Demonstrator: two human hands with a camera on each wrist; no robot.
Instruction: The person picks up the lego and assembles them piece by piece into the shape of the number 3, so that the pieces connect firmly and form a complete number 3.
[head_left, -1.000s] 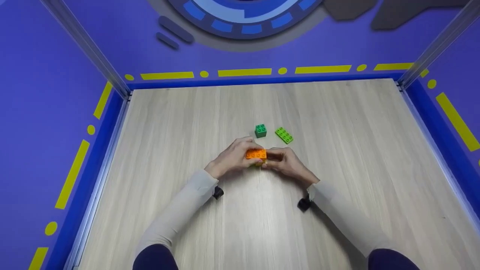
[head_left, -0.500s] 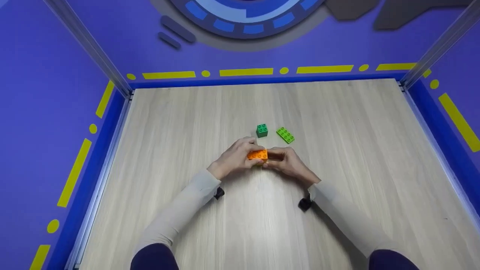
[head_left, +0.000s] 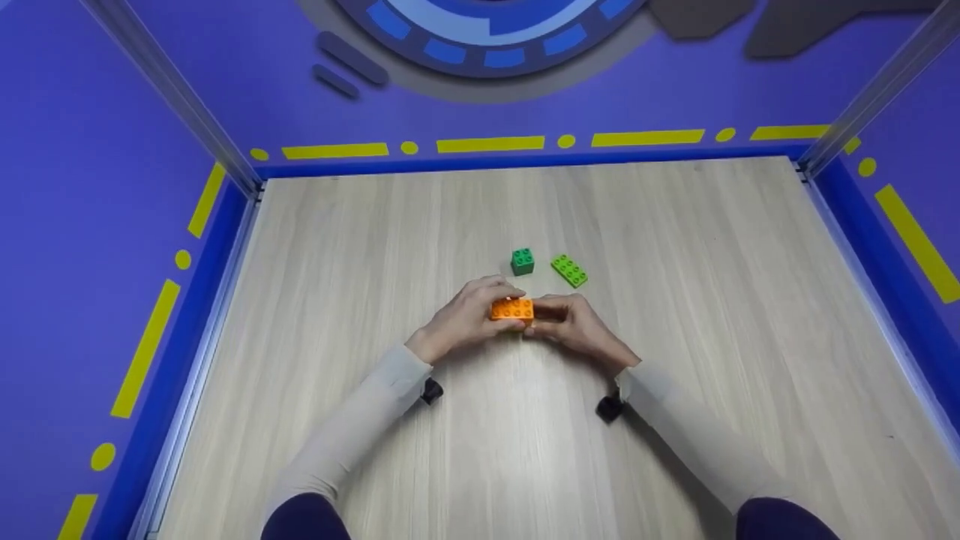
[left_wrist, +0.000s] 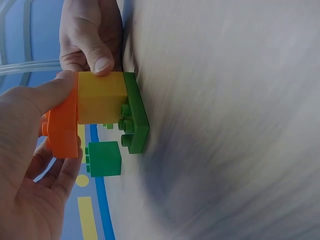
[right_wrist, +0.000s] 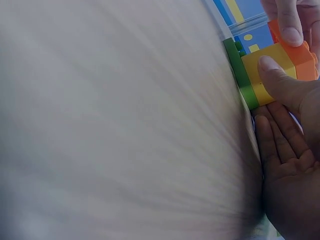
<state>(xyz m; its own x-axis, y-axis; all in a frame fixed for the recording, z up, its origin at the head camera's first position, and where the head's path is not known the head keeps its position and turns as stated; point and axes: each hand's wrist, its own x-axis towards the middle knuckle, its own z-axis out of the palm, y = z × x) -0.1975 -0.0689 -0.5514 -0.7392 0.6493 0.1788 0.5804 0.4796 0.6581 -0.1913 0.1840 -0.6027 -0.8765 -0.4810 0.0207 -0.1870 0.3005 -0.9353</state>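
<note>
Resting near the middle of the table point(head_left: 315, 285), a small stack of bricks is held between both hands. The stack is made up of an orange brick point(head_left: 512, 309) on top, a yellow brick point(left_wrist: 101, 97) beneath it and a green base plate point(left_wrist: 136, 112) lying on the table surface. The left hand point(head_left: 465, 319) is closed on the orange brick, with the thumb laid against its end and the fingers curled behind it, as seen from the left wrist view. The right hand point(head_left: 574, 324) is closed on the yellow brick, its thumb pressed on the brick's side; its remaining fingers are seen loosely bent below the stack in the right wrist view. The grip of each hand is therefore recorded as grasping the stack. Just beyond the hands, a dark green square brick point(head_left: 523, 261) stands on the table, and a light green flat brick point(head_left: 568, 271) lies beside it, to its right, the two apart from each other. Purple walls with yellow markings enclose the table
</note>
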